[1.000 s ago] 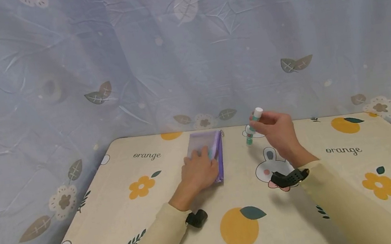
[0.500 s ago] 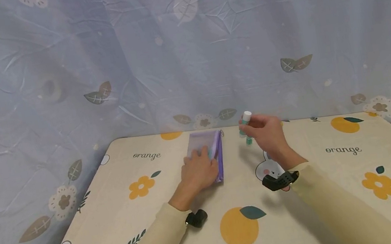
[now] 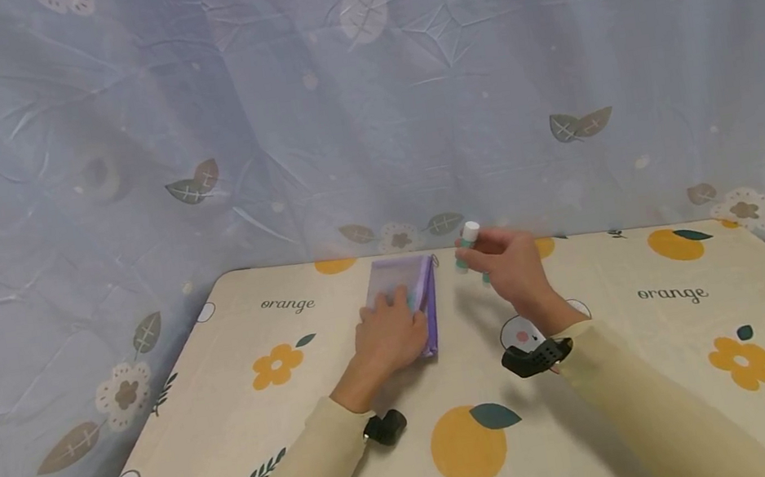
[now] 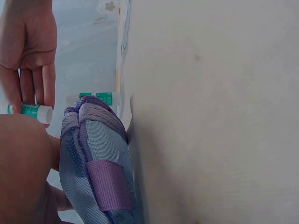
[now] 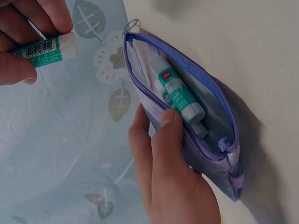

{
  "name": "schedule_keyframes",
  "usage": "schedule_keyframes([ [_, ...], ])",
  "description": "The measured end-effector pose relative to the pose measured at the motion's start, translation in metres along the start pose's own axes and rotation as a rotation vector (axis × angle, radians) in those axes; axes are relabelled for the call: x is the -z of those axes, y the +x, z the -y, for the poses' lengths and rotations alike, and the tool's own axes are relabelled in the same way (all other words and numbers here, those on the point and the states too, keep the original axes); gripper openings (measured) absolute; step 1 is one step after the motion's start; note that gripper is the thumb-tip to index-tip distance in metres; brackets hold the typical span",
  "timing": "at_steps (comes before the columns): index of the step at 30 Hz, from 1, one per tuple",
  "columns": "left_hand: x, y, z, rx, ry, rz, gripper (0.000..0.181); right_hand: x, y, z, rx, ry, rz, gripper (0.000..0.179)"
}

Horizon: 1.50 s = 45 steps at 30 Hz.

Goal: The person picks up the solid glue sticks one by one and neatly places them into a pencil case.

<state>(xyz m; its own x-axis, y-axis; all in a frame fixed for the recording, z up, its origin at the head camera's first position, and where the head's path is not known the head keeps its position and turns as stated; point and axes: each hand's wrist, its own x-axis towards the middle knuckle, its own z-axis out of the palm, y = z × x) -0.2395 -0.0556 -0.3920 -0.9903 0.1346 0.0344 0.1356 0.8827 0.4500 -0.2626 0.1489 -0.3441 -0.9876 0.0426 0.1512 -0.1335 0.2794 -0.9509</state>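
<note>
A purple mesh zipper pouch lies toward the back of the table, its zipper undone. Inside it, in the right wrist view, are a green-and-white glue stick and part of a second one beneath. My left hand holds the pouch, its thumb at the rim of the opening and fingers along the outer side. Up and to the right of the pouch, my right hand pinches another glue stick, white end up. One more glue stick stands on the table, mostly hidden behind the right hand in the head view.
The table is covered by a cream cloth printed with oranges, flowers and rabbits. A pale blue-grey patterned curtain hangs close behind its back edge. Each wrist carries a black camera strap.
My right hand has moved left with its glue stick, closer to the pouch, passing in front of the standing glue stick. My left hand and the pouch have stayed in place.
</note>
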Motion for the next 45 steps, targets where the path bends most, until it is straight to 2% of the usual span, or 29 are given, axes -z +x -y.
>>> schedule_keyframes([
  [18,0.0,0.0,0.0,-0.011,0.005,-0.003,0.06,-0.022,0.0,0.006,0.025,0.047,0.012,0.039],
  [23,0.0,0.0,0.0,-0.013,0.012,-0.005,0.06,-0.026,-0.001,0.007,0.034,0.02,0.013,0.037],
  [45,-0.001,0.001,0.001,-0.013,0.012,-0.022,0.059,-0.04,-0.001,0.005,0.043,0.049,0.056,0.038],
])
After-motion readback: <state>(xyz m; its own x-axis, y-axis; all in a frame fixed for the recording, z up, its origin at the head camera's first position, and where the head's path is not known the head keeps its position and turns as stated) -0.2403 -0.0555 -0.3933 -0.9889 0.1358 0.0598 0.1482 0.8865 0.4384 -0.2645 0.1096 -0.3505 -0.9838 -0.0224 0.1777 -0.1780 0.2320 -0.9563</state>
